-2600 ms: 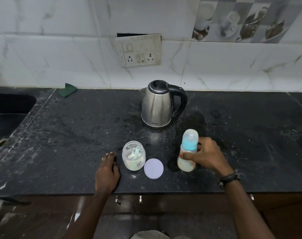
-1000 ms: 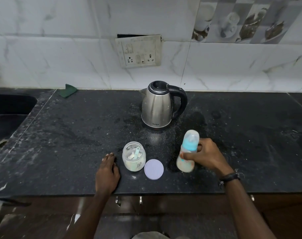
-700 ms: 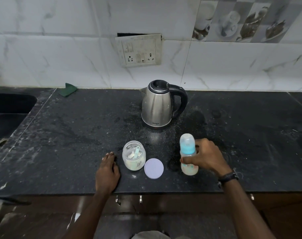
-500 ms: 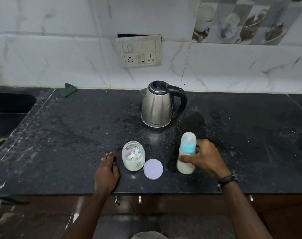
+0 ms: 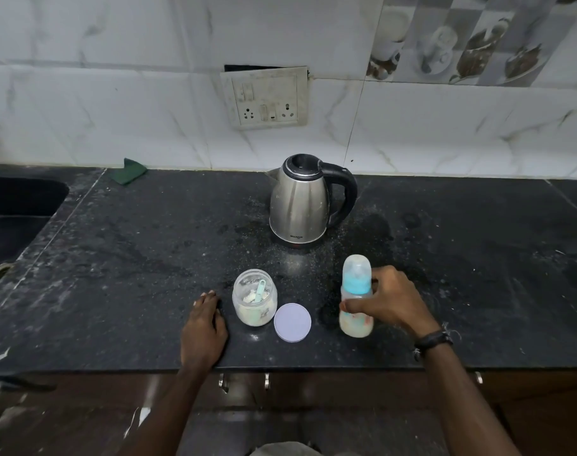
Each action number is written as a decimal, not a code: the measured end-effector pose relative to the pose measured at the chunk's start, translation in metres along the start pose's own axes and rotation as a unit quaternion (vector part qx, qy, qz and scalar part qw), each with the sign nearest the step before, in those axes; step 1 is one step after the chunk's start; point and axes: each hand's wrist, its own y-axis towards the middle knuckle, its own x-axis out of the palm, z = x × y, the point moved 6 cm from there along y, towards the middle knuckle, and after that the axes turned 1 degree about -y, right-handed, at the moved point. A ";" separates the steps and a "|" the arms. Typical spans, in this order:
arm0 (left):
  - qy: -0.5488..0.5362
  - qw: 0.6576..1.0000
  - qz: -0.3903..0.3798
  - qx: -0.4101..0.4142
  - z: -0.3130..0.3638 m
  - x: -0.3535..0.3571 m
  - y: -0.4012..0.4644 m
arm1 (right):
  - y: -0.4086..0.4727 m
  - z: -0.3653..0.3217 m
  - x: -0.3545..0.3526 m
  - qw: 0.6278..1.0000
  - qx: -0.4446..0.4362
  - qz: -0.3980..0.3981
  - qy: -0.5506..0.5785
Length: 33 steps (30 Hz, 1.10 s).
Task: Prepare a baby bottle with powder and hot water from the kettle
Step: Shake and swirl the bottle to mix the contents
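Observation:
A baby bottle (image 5: pixel 356 319) with a blue collar and clear cap, filled with pale liquid, stands upright near the front of the black counter (image 5: pixel 132 258). My right hand (image 5: pixel 387 299) grips it around the middle. To its left stands an open powder jar (image 5: pixel 254 302) with a small blue scoop inside, and the jar's lilac lid (image 5: pixel 292 322) lies flat beside it. My left hand (image 5: pixel 203 327) rests flat on the counter left of the jar. A steel kettle (image 5: pixel 302 200) with a black handle sits behind them.
A dark sink (image 5: pixel 13 212) lies at the far left. A green scrub pad (image 5: pixel 130 171) leans by the wall. A switch-and-socket plate (image 5: pixel 267 98) is on the tiled wall above the kettle. Powder specks dust the counter around the kettle.
My right hand has been moving the bottle up, down and tilting it slightly; the bottle now stands upright on the counter. My left hand, jar, lid and kettle have not moved.

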 end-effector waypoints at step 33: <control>0.001 1.000 -0.008 -0.006 0.003 -0.002 0.000 | 0.008 0.008 0.004 0.994 -0.039 -0.086 0.048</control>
